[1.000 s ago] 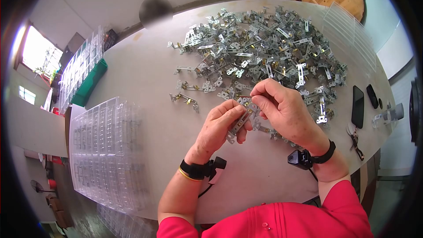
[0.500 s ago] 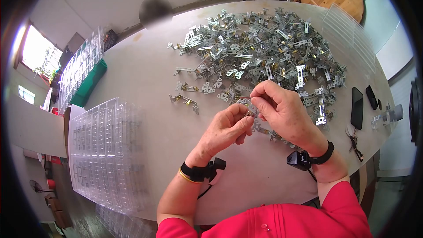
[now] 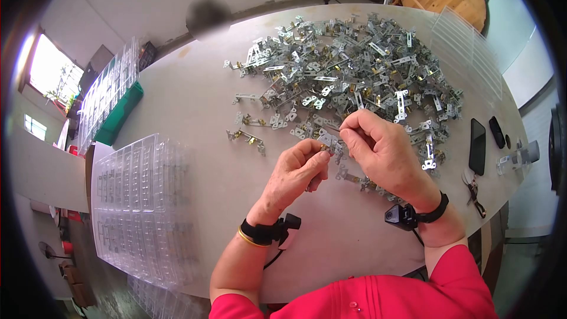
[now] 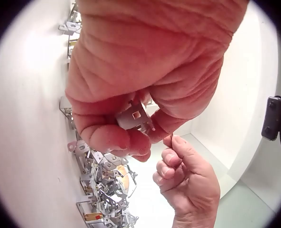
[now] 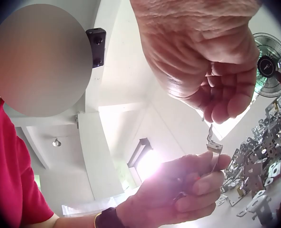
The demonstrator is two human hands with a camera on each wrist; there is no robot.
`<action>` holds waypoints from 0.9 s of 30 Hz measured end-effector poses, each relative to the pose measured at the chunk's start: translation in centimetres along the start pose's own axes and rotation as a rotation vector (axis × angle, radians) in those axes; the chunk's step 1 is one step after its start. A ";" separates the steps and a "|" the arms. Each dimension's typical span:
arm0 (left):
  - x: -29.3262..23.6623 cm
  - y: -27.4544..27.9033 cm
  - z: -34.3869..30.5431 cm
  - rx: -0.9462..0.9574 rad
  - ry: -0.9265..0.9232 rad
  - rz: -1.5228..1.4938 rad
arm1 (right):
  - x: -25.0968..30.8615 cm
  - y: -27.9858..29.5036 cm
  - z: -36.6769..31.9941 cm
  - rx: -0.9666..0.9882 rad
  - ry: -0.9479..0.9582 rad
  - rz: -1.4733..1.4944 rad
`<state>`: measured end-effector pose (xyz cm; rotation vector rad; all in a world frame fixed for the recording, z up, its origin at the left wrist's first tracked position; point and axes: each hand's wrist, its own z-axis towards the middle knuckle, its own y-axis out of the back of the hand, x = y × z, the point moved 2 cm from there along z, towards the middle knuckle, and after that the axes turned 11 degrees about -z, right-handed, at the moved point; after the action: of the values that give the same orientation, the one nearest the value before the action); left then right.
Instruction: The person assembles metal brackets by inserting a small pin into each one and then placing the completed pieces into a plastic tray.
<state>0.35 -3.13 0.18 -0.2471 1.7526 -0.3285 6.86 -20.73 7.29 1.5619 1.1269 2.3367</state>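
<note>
Between the thumb and fingers of my left hand is a small metal bracket, grey with a square hole. Its bent end sticks up past the fingertips in the right wrist view, and the rest is hidden by the hand. Just to the right, my right hand pinches a thin brownish piece between thumb and forefinger; most of it is covered, and I cannot tell its kind. The two hands' fingertips are close together but apart, at the near edge of a pile of similar brackets.
Stacked clear plastic trays stand at the left, with a green crate behind them. On the right lie a phone, pliers, a dark case and a clear bottle. A clear ribbed sheet lies at the back right.
The bracket has been turned in the left hand, and its flat face no longer shows from above. The left hand has drawn slightly left, away from the right hand, which stays nearly in place.
</note>
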 end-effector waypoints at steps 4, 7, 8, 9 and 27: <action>-0.1 0.1 0.0 -0.006 -0.016 0.001 | 0.2 0.2 0.0 0.031 -0.033 -0.026; 0.1 0.2 0.0 -0.012 -0.034 -0.001 | 0.5 0.3 -0.1 0.043 -0.021 -0.078; 0.1 0.1 0.0 -0.012 -0.036 -0.001 | 0.4 0.2 -0.1 0.042 -0.019 -0.078; 0.1 0.1 0.1 -0.023 -0.053 0.014 | 0.4 0.0 -0.2 0.036 -0.001 -0.068; 0.4 -0.8 0.1 -0.344 -0.552 0.521 | 0.2 -0.6 -0.3 0.024 0.064 -0.083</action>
<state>0.39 -4.01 0.11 -0.1026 1.2519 0.3935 6.38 -20.36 7.05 1.4283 1.2135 2.3434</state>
